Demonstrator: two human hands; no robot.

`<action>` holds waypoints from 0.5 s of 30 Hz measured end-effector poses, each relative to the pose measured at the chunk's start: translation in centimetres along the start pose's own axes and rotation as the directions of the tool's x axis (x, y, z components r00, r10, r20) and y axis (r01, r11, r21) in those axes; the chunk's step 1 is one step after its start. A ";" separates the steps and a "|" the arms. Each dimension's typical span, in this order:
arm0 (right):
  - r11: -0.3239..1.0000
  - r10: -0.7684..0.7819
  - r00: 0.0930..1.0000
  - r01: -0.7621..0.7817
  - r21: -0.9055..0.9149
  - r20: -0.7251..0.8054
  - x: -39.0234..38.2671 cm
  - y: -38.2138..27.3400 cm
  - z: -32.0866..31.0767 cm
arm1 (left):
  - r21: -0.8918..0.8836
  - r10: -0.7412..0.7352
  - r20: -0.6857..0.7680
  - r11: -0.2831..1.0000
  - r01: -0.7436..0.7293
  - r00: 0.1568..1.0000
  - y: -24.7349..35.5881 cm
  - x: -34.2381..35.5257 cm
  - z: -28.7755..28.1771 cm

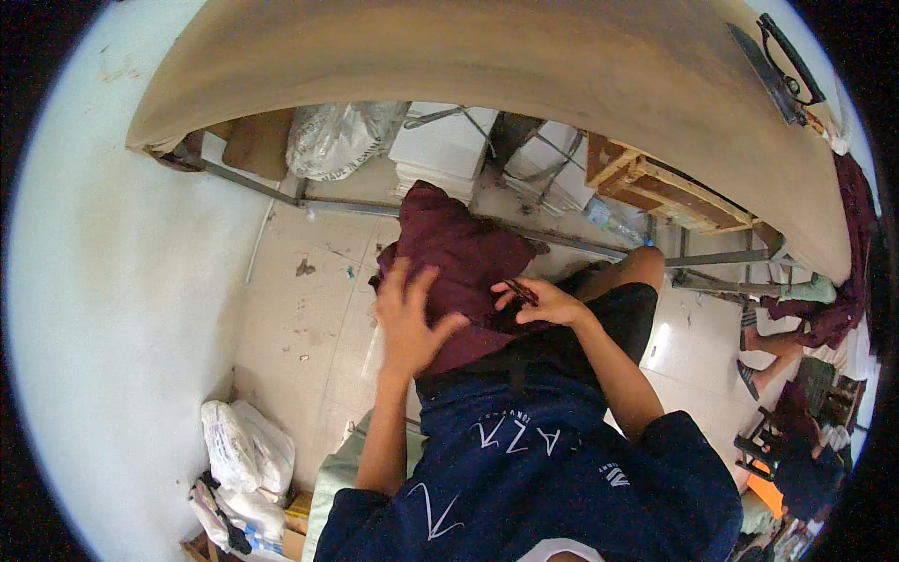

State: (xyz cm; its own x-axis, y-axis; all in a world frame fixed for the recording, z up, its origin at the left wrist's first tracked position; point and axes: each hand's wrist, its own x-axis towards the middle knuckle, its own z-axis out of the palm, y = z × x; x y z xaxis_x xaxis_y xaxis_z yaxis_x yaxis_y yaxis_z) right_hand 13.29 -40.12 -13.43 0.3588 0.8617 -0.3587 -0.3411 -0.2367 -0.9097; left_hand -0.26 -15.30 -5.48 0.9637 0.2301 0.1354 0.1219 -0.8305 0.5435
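A dark maroon garment (459, 258) lies across my lap and hangs over my knee toward the floor. My left hand (409, 318) rests flat on it with the fingers spread, holding nothing. My right hand (543, 302) is pinched on a small dark tool, probably thread snips (521, 292), at the garment's right edge. I sit in a dark blue shirt and black shorts under a long tan table (524, 66).
Under the table are a clear plastic bag (339, 139), white stacked boxes (448, 150) and a wooden crate (655, 187). White bags (245, 450) sit by the wall at lower left. Another person's legs (777, 347) and more maroon cloth (847, 281) are at right. Black scissors (782, 66) lie on the table.
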 end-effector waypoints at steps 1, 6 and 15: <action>0.997 -0.018 0.999 0.021 0.080 -0.033 -0.9 0.1 0.0 | -0.104 0.122 0.110 0.988 -0.110 0.986 1.9 -0.3 0.2; 0.957 -0.150 0.981 0.175 0.230 -0.122 -1.7 0.2 -1.4 | -0.277 0.178 0.401 0.958 -0.067 0.899 3.1 0.7 2.6; 0.963 -0.132 0.902 0.019 -0.268 -0.411 4.3 -2.8 0.8 | -0.970 -0.014 0.205 0.131 0.205 0.979 3.2 10.6 -4.1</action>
State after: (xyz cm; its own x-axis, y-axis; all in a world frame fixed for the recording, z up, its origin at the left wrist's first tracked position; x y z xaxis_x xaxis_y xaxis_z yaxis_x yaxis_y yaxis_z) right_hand 15.12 -35.44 -12.25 0.7260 0.6239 -0.2891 -0.0891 -0.3315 -0.9392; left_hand 9.39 -13.43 1.13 0.9902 0.1327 -0.0443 -0.0172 0.4299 0.9027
